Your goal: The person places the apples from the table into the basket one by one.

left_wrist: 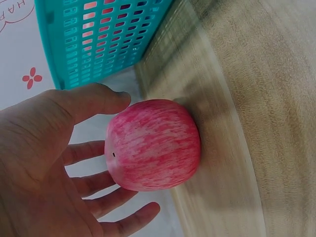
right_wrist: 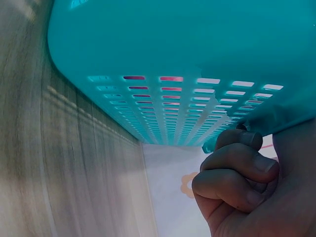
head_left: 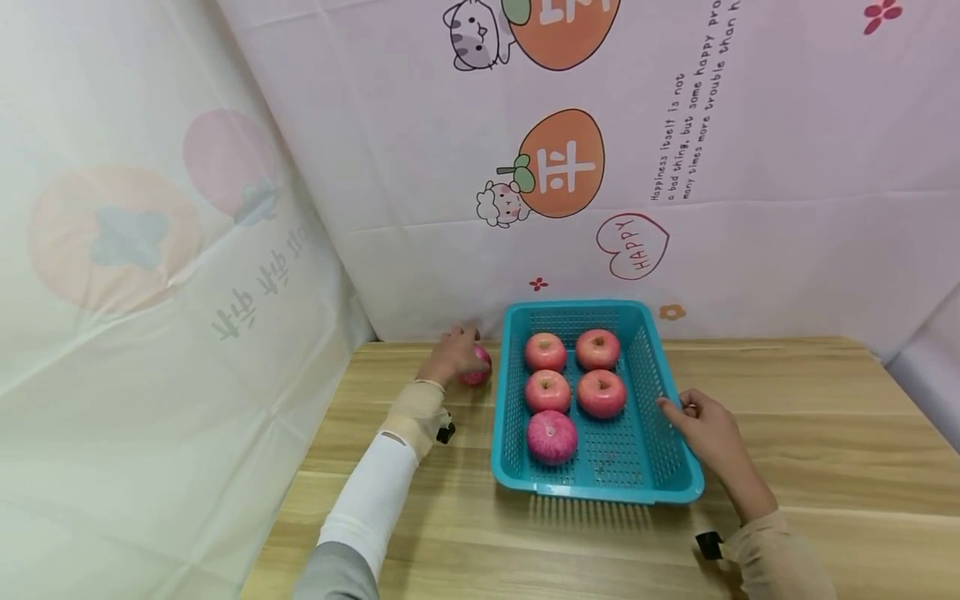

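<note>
A pink-red streaked apple sits on the table just left of the teal plastic basket. My left hand reaches over this apple, partly covering it in the head view. In the left wrist view the fingers are spread beside the apple, with the thumb tip right at its upper edge. My right hand grips the basket's right rim, thumb over the top and fingers curled underneath on the outside, as the right wrist view shows. Inside the basket are several red apples and one darker pink apple near the front.
The basket stands on a wood-grain table near its back edge. Behind rises a white printed cloth with cartoon fruit and lettering, and another pale cloth hangs along the left side.
</note>
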`<control>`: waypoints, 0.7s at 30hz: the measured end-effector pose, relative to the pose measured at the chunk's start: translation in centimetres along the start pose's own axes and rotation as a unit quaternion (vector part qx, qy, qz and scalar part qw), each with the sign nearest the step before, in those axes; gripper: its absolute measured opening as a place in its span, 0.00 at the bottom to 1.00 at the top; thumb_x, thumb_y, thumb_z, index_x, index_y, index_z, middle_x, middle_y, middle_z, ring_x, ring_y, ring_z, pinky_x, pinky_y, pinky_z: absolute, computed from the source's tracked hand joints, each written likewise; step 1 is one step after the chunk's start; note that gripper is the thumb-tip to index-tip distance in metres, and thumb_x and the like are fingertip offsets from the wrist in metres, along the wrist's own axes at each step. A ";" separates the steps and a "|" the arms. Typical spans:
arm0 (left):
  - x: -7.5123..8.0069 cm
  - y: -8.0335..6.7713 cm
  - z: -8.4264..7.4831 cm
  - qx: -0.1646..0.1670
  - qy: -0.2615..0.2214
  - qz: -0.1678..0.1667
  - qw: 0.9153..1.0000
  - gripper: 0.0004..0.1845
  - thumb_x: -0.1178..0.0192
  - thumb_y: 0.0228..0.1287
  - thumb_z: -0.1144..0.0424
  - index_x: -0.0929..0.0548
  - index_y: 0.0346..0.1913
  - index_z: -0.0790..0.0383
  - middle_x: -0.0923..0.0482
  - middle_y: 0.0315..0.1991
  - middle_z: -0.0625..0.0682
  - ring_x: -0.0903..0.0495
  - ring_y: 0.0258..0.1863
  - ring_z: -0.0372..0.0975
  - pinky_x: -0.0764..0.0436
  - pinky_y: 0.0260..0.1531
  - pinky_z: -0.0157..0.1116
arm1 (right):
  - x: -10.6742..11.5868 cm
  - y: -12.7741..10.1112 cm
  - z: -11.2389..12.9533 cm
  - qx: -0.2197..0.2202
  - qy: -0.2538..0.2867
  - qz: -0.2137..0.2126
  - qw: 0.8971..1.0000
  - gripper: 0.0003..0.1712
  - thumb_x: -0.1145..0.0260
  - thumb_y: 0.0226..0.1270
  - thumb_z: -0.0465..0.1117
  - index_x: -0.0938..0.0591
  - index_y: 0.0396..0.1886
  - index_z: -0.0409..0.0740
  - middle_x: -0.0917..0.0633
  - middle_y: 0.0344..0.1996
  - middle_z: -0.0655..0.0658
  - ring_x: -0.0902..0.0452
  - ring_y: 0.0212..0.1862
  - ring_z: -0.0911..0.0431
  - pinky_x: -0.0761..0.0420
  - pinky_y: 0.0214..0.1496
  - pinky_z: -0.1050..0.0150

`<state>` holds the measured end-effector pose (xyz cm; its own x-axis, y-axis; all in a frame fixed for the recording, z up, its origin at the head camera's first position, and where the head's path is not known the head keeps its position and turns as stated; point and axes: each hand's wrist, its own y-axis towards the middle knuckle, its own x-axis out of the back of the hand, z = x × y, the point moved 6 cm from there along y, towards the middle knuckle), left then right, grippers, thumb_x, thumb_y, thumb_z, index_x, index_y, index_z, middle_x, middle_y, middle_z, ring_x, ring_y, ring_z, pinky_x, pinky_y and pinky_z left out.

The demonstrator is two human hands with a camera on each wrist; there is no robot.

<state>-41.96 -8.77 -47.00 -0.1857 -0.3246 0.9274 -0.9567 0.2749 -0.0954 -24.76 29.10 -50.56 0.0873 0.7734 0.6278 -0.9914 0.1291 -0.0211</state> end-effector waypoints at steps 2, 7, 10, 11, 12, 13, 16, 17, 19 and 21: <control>-0.1 0.0 0.0 0.001 0.000 -0.001 1.000 0.35 0.26 0.65 0.56 0.27 0.71 0.61 0.27 0.68 0.62 0.28 0.69 0.57 0.22 0.68 0.56 | 0.0 0.0 0.0 0.000 0.000 0.000 1.000 0.29 0.42 0.83 0.59 0.24 0.45 0.33 0.27 0.25 0.47 0.27 0.32 0.54 0.26 0.28 0.64; -0.4 0.0 0.1 0.001 -0.009 0.001 1.000 0.35 0.26 0.62 0.59 0.27 0.69 0.64 0.26 0.65 0.64 0.27 0.67 0.57 0.22 0.66 0.55 | 0.0 -0.1 0.0 0.003 0.000 -0.001 1.000 0.30 0.42 0.83 0.59 0.23 0.46 0.32 0.27 0.25 0.47 0.27 0.31 0.55 0.26 0.28 0.64; -0.6 -0.1 0.1 0.003 -0.019 0.005 1.000 0.34 0.25 0.61 0.60 0.27 0.68 0.64 0.26 0.64 0.65 0.27 0.66 0.57 0.21 0.65 0.55 | 0.1 -0.1 0.1 0.005 -0.001 -0.005 1.000 0.29 0.41 0.83 0.59 0.22 0.46 0.33 0.27 0.24 0.48 0.28 0.30 0.56 0.27 0.28 0.64; -0.7 -0.1 0.2 0.005 -0.021 0.006 1.000 0.34 0.25 0.61 0.60 0.27 0.68 0.63 0.26 0.64 0.65 0.27 0.65 0.57 0.20 0.64 0.55 | 0.1 -0.1 0.1 0.006 -0.001 -0.006 1.000 0.29 0.41 0.83 0.59 0.22 0.46 0.33 0.28 0.24 0.48 0.28 0.29 0.56 0.27 0.28 0.64; -0.8 -0.1 0.2 0.008 -0.023 0.008 1.000 0.34 0.25 0.62 0.60 0.27 0.68 0.63 0.27 0.64 0.65 0.27 0.65 0.57 0.20 0.64 0.55 | 0.1 -0.1 0.1 0.007 -0.001 -0.006 1.000 0.29 0.41 0.83 0.59 0.22 0.46 0.33 0.28 0.24 0.48 0.28 0.29 0.57 0.28 0.28 0.64; -0.8 0.0 0.2 0.010 -0.023 0.010 1.000 0.34 0.25 0.62 0.60 0.27 0.68 0.62 0.28 0.65 0.65 0.27 0.65 0.57 0.20 0.64 0.55 | 0.1 -0.1 0.1 0.007 0.000 -0.006 1.000 0.29 0.41 0.83 0.59 0.23 0.45 0.33 0.28 0.24 0.48 0.29 0.29 0.57 0.28 0.28 0.64; -1.1 0.1 0.4 0.018 -0.022 0.014 0.999 0.35 0.26 0.62 0.59 0.28 0.69 0.61 0.28 0.65 0.65 0.27 0.65 0.56 0.20 0.64 0.54 | 0.0 -0.1 0.1 0.007 0.002 -0.005 1.000 0.29 0.41 0.83 0.59 0.23 0.44 0.33 0.29 0.23 0.48 0.29 0.29 0.56 0.29 0.28 0.64; -1.2 0.1 0.4 0.020 -0.024 0.016 0.999 0.35 0.26 0.62 0.59 0.28 0.69 0.61 0.28 0.65 0.65 0.26 0.65 0.56 0.19 0.64 0.54 | 0.0 -0.1 0.1 0.007 0.003 -0.005 1.000 0.29 0.41 0.83 0.59 0.23 0.44 0.34 0.29 0.23 0.48 0.29 0.29 0.56 0.28 0.28 0.64; -1.3 0.2 0.5 0.021 -0.027 0.018 0.999 0.35 0.26 0.62 0.59 0.28 0.69 0.62 0.29 0.65 0.65 0.26 0.65 0.56 0.19 0.64 0.54 | 0.0 -0.1 0.0 0.006 0.004 -0.006 1.000 0.28 0.41 0.83 0.59 0.23 0.43 0.34 0.30 0.23 0.48 0.30 0.28 0.56 0.29 0.28 0.64; -1.4 0.3 0.6 0.020 -0.028 0.020 0.999 0.35 0.26 0.62 0.59 0.29 0.70 0.62 0.29 0.65 0.65 0.26 0.64 0.55 0.19 0.63 0.53 | 0.0 -0.1 0.0 0.005 0.003 -0.008 1.000 0.28 0.41 0.82 0.59 0.23 0.43 0.34 0.30 0.23 0.49 0.30 0.28 0.56 0.29 0.28 0.64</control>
<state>-42.09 -8.76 -48.57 -0.2362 -0.3647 0.9007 -0.9562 0.2524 -0.1485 -24.65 29.09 -50.58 0.1032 0.7748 0.6237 -0.9909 0.1347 -0.0033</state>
